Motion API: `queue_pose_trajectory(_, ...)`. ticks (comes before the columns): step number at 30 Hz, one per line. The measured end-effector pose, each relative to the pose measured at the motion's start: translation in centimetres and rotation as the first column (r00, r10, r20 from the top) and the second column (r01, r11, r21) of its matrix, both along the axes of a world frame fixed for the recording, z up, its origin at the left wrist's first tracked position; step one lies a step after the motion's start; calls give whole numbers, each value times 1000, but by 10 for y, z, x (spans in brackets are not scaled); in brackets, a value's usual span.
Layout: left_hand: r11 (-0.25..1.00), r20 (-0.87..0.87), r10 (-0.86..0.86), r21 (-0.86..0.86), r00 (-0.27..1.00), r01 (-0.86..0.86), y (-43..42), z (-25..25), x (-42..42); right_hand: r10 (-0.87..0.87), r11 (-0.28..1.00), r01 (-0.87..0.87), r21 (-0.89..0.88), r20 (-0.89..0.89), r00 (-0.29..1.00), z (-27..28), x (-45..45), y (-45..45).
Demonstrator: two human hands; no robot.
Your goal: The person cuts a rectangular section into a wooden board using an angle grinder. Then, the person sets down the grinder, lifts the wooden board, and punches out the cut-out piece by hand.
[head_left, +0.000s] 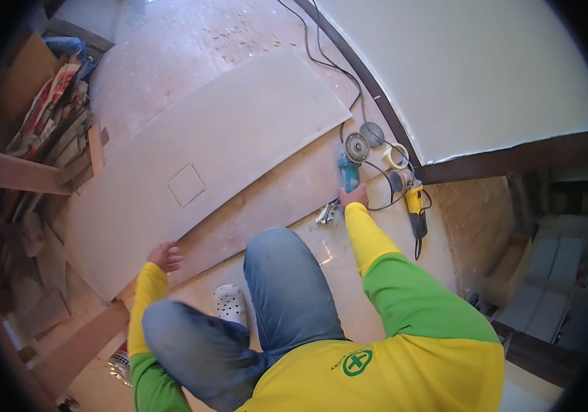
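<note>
My right hand (354, 196) is wrapped round the lower body of a teal angle grinder (350, 176), whose round disc (356, 147) points away from me. Before me lies a large pale flat board (239, 130) with a small square outline (187, 185) marked on its surface. Close to the board's near edge is my left hand (165, 256), fingers loosely apart and nothing seen in them. Whether it touches the board I cannot tell.
A yellow-and-black power tool (415, 204) lies right of the grinder, near a tape roll (395, 156) and a loose grey disc (371, 134). Black cords (338, 67) run up the floor. Wood scraps (67, 147) are stacked left; a pale panel (465, 75) stands upper right.
</note>
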State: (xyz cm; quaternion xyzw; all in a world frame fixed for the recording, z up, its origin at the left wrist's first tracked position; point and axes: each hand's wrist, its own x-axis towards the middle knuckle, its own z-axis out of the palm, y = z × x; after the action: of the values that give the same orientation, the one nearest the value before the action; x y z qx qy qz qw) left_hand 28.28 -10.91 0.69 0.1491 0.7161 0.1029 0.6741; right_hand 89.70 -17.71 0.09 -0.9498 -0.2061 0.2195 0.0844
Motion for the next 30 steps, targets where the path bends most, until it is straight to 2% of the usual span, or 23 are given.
queue_pose_trajectory(1,981,-69,-191,27,979,193,8,11,-13,9,1000,-9,5,19,1000,-3,-1,2)
queue_pose_trajectory(3,898,-224,-361,177,905,402,20,53,-28,20,1000,-20,2,20,1000,-14,5,7)
queue_pose_trajectory(4,908,-233,-346,160,909,387,23,80,-31,21,1000,-20,-14,19,1000,-19,4,3)
queue_pose_trajectory(6,874,-306,-402,154,863,461,31,132,-16,26,1000,-26,6,-26,999,-18,2,2)
queue_pose_trajectory(7,874,-313,-396,159,863,459,31,149,-7,32,999,-32,-1,11,999,-17,0,5)
queue_pose_trajectory(9,810,-335,-240,448,911,378,24,175,16,40,999,-40,-8,43,998,-22,4,2)
queue_pose_trajectory(11,777,-106,-97,614,990,141,0,213,58,20,1000,-19,-26,44,999,-22,2,-2)
queue_pose_trajectory(12,753,-60,-115,646,992,126,-13,219,72,8,1000,-6,-28,48,999,-18,1,5)
queue_pose_trajectory(15,746,123,-100,666,987,-7,-56,207,95,-43,996,43,-74,6,999,-18,2,10)
queue_pose_trajectory(17,824,165,-154,566,974,34,-71,185,107,-9,997,9,-76,7,1000,-9,-5,10)
queue_pose_trajectory(18,803,88,-239,578,967,146,-71,170,113,20,996,-19,-84,9,1000,-6,-6,9)
queue_pose_trajectory(19,774,17,-326,579,945,257,-65,153,118,59,994,-57,-95,28,998,-25,3,8)
queue_pose_trajectory(21,467,-335,-507,667,794,580,-44,117,127,77,993,-71,-94,57,995,-19,-1,4)
queue_pose_trajectory(23,536,-78,-513,749,855,389,-26,107,153,87,992,-79,-94,88,992,-1,-15,-12)
queue_pose_trajectory(24,526,-63,-535,756,843,390,-24,119,166,116,989,-107,-105,84,990,17,-26,-18)
queue_pose_trajectory(26,851,296,-384,482,874,210,-20,155,187,119,988,-108,-109,104,987,49,-30,-32)
queue_pose_trajectory(28,833,320,-430,502,844,233,-20,154,204,317,941,-309,-136,34,948,77,-28,-48)
queue_pose_trajectory(29,821,325,-453,514,830,247,-21,150,211,375,921,-356,-159,117,919,79,-17,-56)
queue_pose_trajectory(30,813,338,-473,523,814,255,-21,146,217,354,929,-332,-161,137,925,88,3,-61)
